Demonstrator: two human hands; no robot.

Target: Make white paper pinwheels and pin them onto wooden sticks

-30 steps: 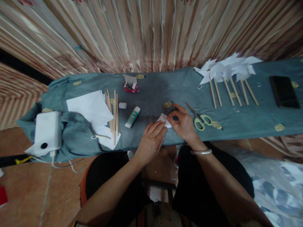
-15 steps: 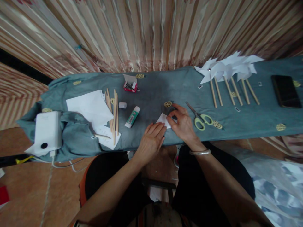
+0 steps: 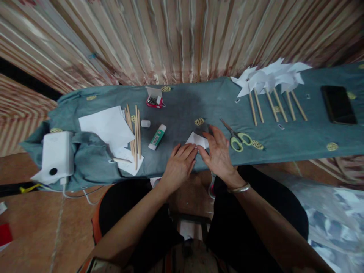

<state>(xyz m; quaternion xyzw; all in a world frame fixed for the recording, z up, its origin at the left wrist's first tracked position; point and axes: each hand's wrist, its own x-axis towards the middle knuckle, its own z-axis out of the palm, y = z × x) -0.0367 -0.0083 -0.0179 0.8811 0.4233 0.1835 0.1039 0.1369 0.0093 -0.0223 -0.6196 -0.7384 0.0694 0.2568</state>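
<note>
A small folded white paper (image 3: 197, 139) lies on the blue-grey cloth (image 3: 184, 106) at the table's near edge. My left hand (image 3: 179, 165) rests flat beside it, fingers stretched out and touching the paper's lower left edge. My right hand (image 3: 218, 151) lies over the paper's right side with its fingers spread and pressing down. Green-handled scissors (image 3: 237, 138) lie just right of my right hand. A glue stick (image 3: 157, 137) lies to the left of the paper, its white cap (image 3: 145, 123) apart from it.
Wooden sticks (image 3: 134, 131) and white paper sheets (image 3: 106, 127) lie at the left, with a white box (image 3: 57, 155). A red pin box (image 3: 154, 99) stands open at the back. Several paper pinwheels (image 3: 270, 81) on sticks and a black phone (image 3: 338, 104) lie at the right.
My right hand has gone from pinching the paper's corner to lying flat over it with fingers spread. The left hand has barely moved. The view has shifted slightly.
</note>
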